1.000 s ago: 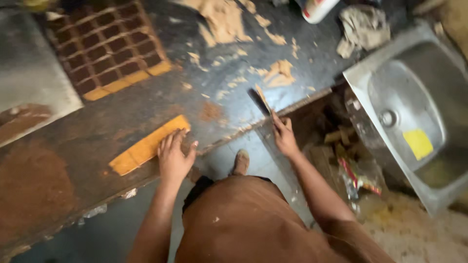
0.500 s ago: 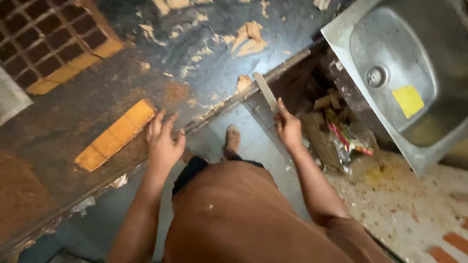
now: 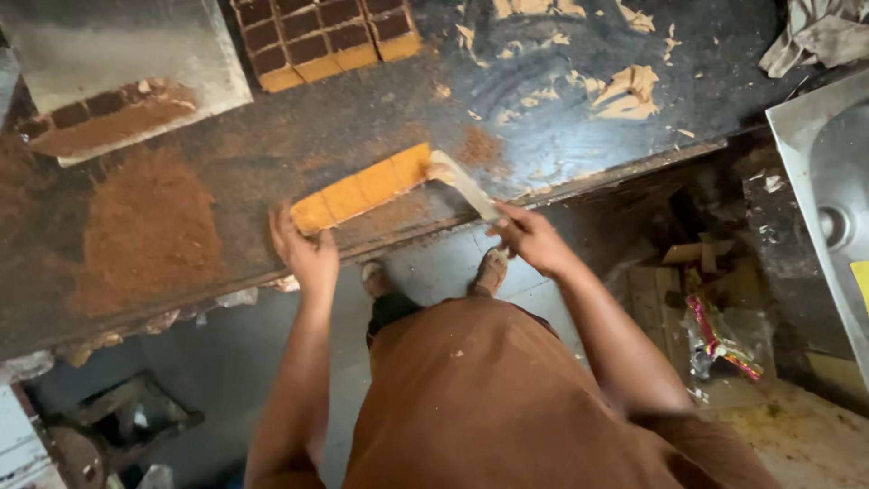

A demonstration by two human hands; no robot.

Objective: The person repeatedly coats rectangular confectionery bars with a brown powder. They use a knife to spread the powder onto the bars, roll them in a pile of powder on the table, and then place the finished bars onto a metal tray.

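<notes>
A yellow-orange strip of cut sweet pieces (image 3: 362, 188) lies on the dark counter (image 3: 561, 136) near its front edge. My left hand (image 3: 306, 249) rests with spread fingers against the strip's left end. My right hand (image 3: 529, 237) grips the handle of a knife (image 3: 462, 183), whose pale smeared blade touches the strip's right end.
A slab of brown and yellow squares (image 3: 317, 36) sits at the back. A metal tray (image 3: 118, 77) with brown pieces is at the upper left, brown powder (image 3: 149, 231) beside it. Dough scraps (image 3: 629, 86) lie right; a steel sink (image 3: 828, 181) stands far right. Litter lies on the floor.
The view swung back to the left. My right hand brought the knife from the counter's edge over to the right end of the strip; my left hand stayed at the strip's left end.
</notes>
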